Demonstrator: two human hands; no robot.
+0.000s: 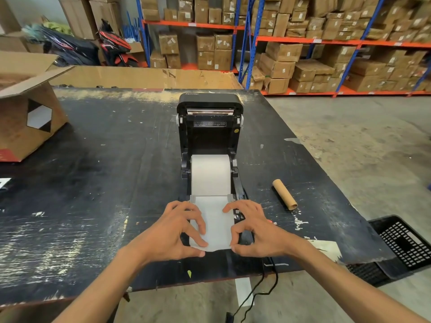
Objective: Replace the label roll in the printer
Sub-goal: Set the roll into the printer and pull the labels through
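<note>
1. Warehouse setting: a scuffed black table stands on a concrete floor, with shelving at the back.
2. Nearest the camera, two bare forearms reach onto the table's front edge. A black cable hangs off that edge toward the floor.
3. Left hand: thumb and fingers pinch the left edge of a white label strip, with the thumb at the strip's near corner. Grip is narrow and closed on the paper.
4. Right hand: thumb and forefinger pinch the right edge of the same strip near its front end; the other fingers rest higher along that edge. Grip is likewise narrow.
5. Label strip lies flat over the front of the printer, passing between two pale side guides just beyond the fingers.
6. Label roll sits inside the printer's open bay, between black side holders, feeding the strip forward.
7. Printer lid stands upright, fully open, with a metal bar across its top.
8. Empty cardboard tube lies on the table, right of the printer and apart from it.
9. Black plastic crate sits on the floor off the table's right corner.
10. Open cardboard box stands on the table's far left.
11. Blue and orange racks at the rear hold many brown cartons.
</note>
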